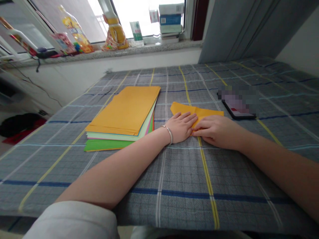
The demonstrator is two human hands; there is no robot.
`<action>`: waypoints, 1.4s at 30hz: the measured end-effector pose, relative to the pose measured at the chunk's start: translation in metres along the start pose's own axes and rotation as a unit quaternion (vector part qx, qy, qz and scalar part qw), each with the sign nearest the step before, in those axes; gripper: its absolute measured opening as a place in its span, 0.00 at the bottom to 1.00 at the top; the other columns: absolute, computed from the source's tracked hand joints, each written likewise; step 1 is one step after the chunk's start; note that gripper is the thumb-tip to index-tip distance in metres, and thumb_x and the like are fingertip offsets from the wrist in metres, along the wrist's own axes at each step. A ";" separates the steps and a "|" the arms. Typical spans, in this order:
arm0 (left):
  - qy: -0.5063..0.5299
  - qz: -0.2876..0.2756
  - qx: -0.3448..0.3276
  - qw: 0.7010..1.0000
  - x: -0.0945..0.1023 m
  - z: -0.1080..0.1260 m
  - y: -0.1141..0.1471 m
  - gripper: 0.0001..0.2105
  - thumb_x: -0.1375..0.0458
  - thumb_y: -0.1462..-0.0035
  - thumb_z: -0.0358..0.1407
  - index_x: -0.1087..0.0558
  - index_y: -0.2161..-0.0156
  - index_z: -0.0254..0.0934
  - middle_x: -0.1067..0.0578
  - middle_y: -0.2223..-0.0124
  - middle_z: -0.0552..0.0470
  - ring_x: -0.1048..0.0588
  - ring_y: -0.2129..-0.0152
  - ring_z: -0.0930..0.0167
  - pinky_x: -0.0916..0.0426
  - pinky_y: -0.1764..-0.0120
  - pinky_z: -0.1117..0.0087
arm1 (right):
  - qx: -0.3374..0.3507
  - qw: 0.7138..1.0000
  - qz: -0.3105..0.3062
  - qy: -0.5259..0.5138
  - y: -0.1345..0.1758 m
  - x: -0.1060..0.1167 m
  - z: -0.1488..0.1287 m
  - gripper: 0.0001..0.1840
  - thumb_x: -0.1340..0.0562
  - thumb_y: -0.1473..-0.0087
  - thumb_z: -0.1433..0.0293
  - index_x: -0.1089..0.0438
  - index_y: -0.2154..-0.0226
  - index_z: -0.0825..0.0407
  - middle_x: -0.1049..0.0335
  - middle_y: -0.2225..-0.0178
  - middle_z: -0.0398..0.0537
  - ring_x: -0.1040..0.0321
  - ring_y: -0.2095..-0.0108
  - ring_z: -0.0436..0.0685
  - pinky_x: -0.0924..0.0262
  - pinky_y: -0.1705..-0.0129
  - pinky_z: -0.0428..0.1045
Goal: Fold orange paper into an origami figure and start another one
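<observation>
A folded orange sheet of paper (208, 112) lies on the plaid cloth, partly covered by both hands. My left hand (181, 127), with a bangle at the wrist, rests flat on its left part, fingers stretched out. Close beside it, my right hand (219, 131) has its fingers bent and pressed together at the paper's near edge; its fingertips touch or nearly touch my left hand. To the left lies a stack of coloured paper (127, 108), orange on top, with pale green, pink and green sheets showing below.
A phone (239, 104) lies right of the folded paper, its screen blurred. The checked cloth (184, 176) covers the whole surface. Behind it, a windowsill (149, 46) carries bottles, a tube and stacked boxes. A grey curtain (239, 30) hangs at the back right.
</observation>
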State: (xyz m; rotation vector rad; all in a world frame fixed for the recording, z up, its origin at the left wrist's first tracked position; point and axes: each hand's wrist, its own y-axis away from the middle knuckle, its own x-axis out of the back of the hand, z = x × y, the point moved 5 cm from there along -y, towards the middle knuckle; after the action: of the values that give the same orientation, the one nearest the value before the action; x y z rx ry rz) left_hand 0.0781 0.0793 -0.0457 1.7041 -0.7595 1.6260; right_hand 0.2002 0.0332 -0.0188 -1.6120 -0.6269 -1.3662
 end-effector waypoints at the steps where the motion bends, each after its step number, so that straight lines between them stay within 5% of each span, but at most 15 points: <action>1: -0.002 0.003 -0.001 1.000 0.000 0.000 0.000 0.26 0.62 0.31 0.40 0.49 0.31 0.34 0.50 0.29 0.49 0.51 0.32 0.64 0.55 0.33 0.57 | 0.000 1.000 0.000 0.003 -0.001 0.001 -0.001 0.14 0.41 0.42 0.73 0.22 0.57 0.48 0.22 0.60 0.50 0.28 0.59 0.59 0.36 0.56 0.55; 11: 0.040 -0.040 -0.003 0.998 0.001 -0.005 0.005 0.28 0.62 0.31 0.44 0.54 0.30 0.38 0.55 0.28 0.52 0.57 0.30 0.63 0.62 0.32 0.52 | -0.053 0.998 -0.008 -0.018 0.004 -0.001 0.004 0.15 0.42 0.43 0.73 0.22 0.59 0.47 0.21 0.59 0.48 0.26 0.58 0.58 0.35 0.55 0.53; 21: 0.083 -0.073 -0.030 0.993 0.007 -0.016 0.008 0.36 0.50 0.37 0.50 0.56 0.29 0.40 0.56 0.28 0.51 0.61 0.30 0.58 0.62 0.33 0.50 | -0.065 0.996 -0.043 -0.035 0.005 0.000 0.001 0.19 0.43 0.42 0.72 0.25 0.50 0.42 0.23 0.54 0.44 0.28 0.54 0.56 0.36 0.57 0.50; 28: 0.057 -0.070 -0.027 0.996 0.005 -0.014 0.010 0.33 0.55 0.34 0.50 0.55 0.29 0.40 0.57 0.27 0.54 0.61 0.30 0.59 0.63 0.32 0.52 | -0.040 0.997 -0.037 -0.050 0.004 0.001 0.000 0.21 0.41 0.45 0.74 0.25 0.50 0.45 0.26 0.49 0.49 0.30 0.49 0.60 0.36 0.47 0.55; 36: 0.027 -0.062 -0.026 0.997 0.006 -0.011 0.012 0.32 0.57 0.33 0.49 0.54 0.29 0.37 0.57 0.27 0.53 0.62 0.30 0.58 0.65 0.32 0.54 | -0.022 0.998 -0.035 -0.046 0.001 0.004 -0.003 0.23 0.42 0.46 0.74 0.26 0.48 0.45 0.25 0.51 0.50 0.30 0.50 0.59 0.35 0.48 0.54; 42: 0.043 -0.090 -0.010 0.995 0.008 -0.011 0.009 0.35 0.54 0.35 0.48 0.58 0.29 0.36 0.58 0.27 0.54 0.64 0.30 0.57 0.64 0.32 0.55 | -0.045 0.997 -0.054 0.015 0.004 0.008 0.006 0.17 0.42 0.46 0.74 0.21 0.59 0.45 0.22 0.57 0.47 0.27 0.56 0.59 0.33 0.56 0.52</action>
State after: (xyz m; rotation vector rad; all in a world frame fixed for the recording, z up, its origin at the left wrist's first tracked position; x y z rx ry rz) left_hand 0.0645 0.0822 -0.0366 1.6283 -0.5614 1.5502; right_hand 0.2086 0.0354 -0.0120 -1.6462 -0.6505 -1.5137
